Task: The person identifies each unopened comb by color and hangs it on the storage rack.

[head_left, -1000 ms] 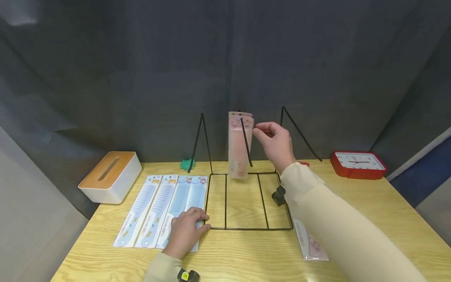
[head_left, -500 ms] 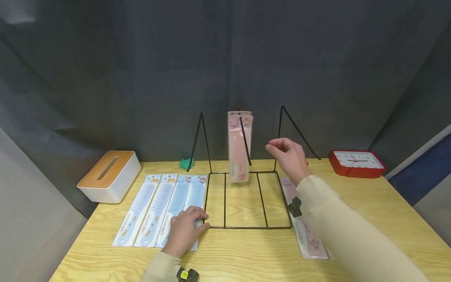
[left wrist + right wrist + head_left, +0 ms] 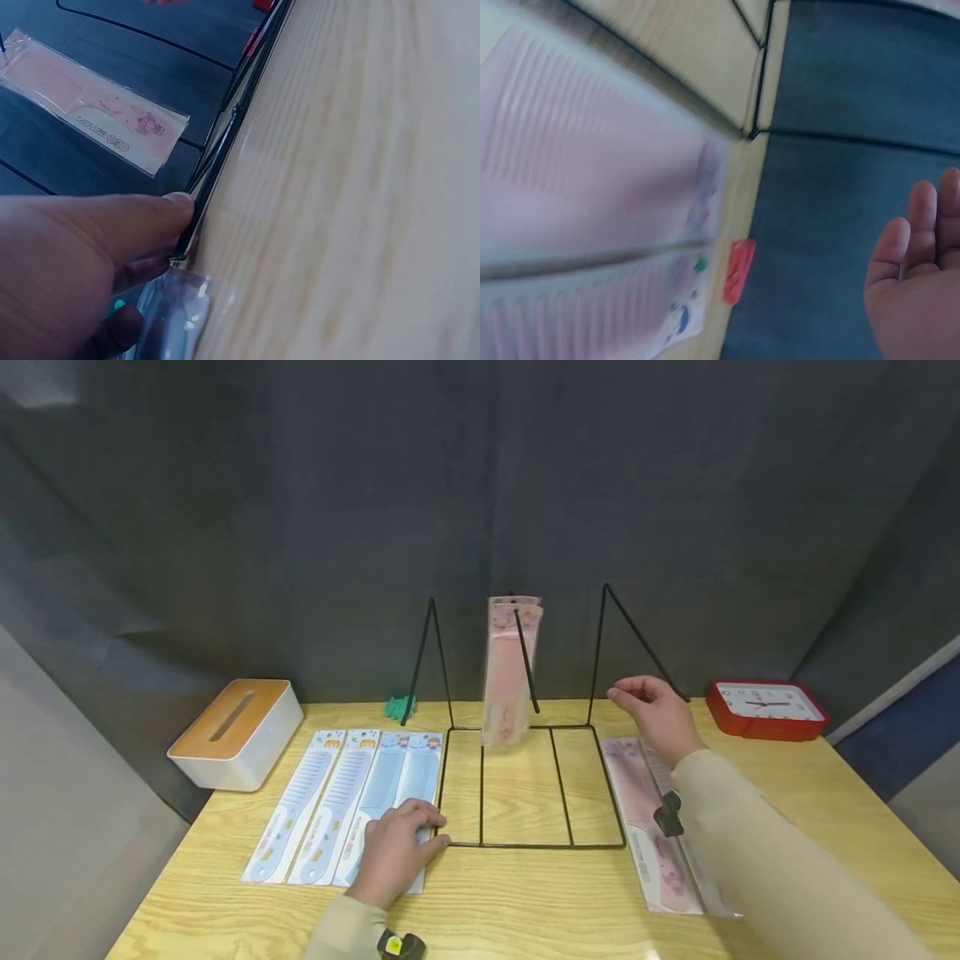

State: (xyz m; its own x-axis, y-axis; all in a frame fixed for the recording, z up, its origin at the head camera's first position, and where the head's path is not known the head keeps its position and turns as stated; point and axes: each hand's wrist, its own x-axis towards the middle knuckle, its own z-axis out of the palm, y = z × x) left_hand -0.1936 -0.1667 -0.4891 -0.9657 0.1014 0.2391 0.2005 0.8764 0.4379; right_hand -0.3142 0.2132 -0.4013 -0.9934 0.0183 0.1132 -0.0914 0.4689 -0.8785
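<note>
A black wire display rack [image 3: 525, 846] stands on the table. From its middle hook hang packaged pink combs [image 3: 506, 685], one in front of another; in the left wrist view, the front comb [image 3: 112, 109] shows its printed sleeve. My left hand [image 3: 397, 852] holds the rack's front left corner, thumb against the wire [image 3: 214, 161], partly over the rightmost blue comb pack. Empty, my right hand [image 3: 660, 714] is raised by the rack's right arm, fingers loosely bent. Below it lie two packaged pink combs [image 3: 651, 827], partly hidden by the sleeve.
Several packaged blue combs [image 3: 330, 814] lie in a row left of the rack. A white tissue box with a wooden lid [image 3: 234, 727] stands at the back left, a red clock [image 3: 767, 710] at the back right. A green tangled bundle [image 3: 397, 708] sits behind the combs.
My right hand has moved away from the hanging pink combs, rightward and down, uncovering the pink packs on the table. The hanging combs have swung slightly. The left hand has stayed in place.
</note>
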